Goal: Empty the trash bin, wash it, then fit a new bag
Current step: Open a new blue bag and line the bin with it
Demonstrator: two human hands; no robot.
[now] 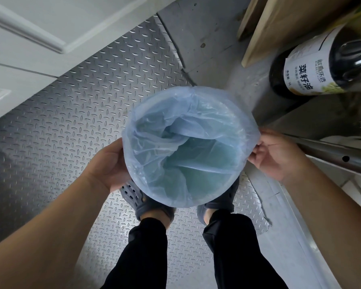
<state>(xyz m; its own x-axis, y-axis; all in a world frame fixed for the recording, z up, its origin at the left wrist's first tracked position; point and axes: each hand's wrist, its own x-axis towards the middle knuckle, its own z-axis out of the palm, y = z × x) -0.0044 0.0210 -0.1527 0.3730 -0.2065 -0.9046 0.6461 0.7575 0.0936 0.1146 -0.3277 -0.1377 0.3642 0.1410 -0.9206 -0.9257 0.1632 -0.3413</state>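
Bin (191,147) held above my feet, new bag (154,130) draped over the rim. Left hand (108,163) cups the side at 9 o'clock, right hand (273,153) pinches bag edge at 3. Yank too hard and that thin plastic probably rips or pops off.

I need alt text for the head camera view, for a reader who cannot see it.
Seen from above, a round trash bin lined with a pale blue bag is held by both hands, left hand and right hand, over a metal floor.
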